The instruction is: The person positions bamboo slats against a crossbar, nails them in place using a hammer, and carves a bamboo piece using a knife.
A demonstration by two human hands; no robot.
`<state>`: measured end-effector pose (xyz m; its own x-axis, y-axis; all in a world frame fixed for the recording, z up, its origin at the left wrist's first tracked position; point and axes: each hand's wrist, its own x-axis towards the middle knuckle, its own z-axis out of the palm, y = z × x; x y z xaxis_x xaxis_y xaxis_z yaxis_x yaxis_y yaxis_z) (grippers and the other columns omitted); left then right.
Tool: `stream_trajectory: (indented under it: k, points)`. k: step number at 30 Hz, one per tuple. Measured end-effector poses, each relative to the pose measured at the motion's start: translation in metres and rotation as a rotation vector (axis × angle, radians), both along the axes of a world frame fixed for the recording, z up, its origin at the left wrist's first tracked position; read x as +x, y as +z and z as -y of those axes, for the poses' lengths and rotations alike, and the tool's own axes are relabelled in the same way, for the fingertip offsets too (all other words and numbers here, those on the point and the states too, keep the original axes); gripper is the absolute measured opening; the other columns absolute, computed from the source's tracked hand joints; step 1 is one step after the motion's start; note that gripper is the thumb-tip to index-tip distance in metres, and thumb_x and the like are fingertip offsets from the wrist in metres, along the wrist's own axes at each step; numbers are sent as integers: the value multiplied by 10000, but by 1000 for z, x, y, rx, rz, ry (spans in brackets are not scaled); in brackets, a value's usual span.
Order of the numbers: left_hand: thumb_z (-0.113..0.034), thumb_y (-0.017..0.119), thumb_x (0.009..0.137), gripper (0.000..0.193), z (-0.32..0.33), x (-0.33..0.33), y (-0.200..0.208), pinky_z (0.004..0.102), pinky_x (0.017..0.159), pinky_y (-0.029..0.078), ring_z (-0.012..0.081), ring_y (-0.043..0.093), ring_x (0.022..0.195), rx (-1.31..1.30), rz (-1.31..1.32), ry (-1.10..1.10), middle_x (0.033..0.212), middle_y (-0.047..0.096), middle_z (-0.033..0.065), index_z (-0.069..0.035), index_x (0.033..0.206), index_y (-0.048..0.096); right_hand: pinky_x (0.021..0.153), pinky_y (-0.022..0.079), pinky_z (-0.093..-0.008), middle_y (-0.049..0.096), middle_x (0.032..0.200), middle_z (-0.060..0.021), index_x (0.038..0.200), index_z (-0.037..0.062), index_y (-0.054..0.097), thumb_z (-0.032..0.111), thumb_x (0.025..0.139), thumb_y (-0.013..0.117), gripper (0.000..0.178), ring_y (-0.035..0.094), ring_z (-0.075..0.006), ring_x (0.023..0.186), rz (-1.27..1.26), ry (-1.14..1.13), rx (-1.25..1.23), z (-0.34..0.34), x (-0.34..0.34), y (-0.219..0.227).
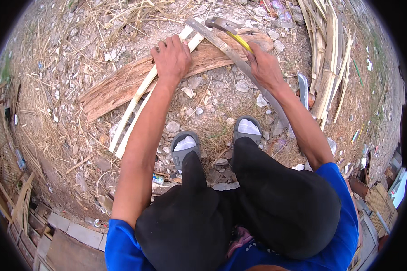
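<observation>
Left hand pins strips, right hand grips hammer

In the upper centre, the left hand (172, 59) lies palm down, fingers bent over two pale strips (137, 97); its grip is narrow, pressing them above the plank (115, 90). The left forearm rises nearly straight from the lower left. The right hand (264, 67), right of upper centre, is closed around the yellow handle of the hammer (238, 40), whose head points left, near the top of the dark strip (235, 56). Whether they touch, I cannot tell. The right forearm slants in from the lower right, over the dark strip's lower stretch.

The plank's ends reach left of centre and just past the hammer. Between the forearms, stony ground (201, 97) gives room down to the sandals (185, 156). Right of the right forearm, a blade (302, 90) and stacked wood (328, 67) narrow the space.
</observation>
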<state>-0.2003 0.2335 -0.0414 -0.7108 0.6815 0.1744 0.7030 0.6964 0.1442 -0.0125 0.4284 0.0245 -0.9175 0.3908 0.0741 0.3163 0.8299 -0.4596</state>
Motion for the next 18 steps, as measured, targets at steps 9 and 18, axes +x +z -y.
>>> stream_trajectory:
  k: [9,18]
  points:
    - [-312,477,993,285,-1,-1,8,529,854,389,325,585,934,-68,56,6,989,621,130,-47,1055,562,540,525,-431,687,866,-102,1207,112,568,155,903,661,321,679,-322,689,-17,165,195,-7,3,-19]
    - [-310,475,992,290,12,-6,3,521,832,399,322,592,928,-103,-51,-49,968,622,127,-43,1067,560,586,499,-455,670,854,-139,1160,110,596,167,899,669,277,670,-359,741,-413,348,-151,-2,-1,20]
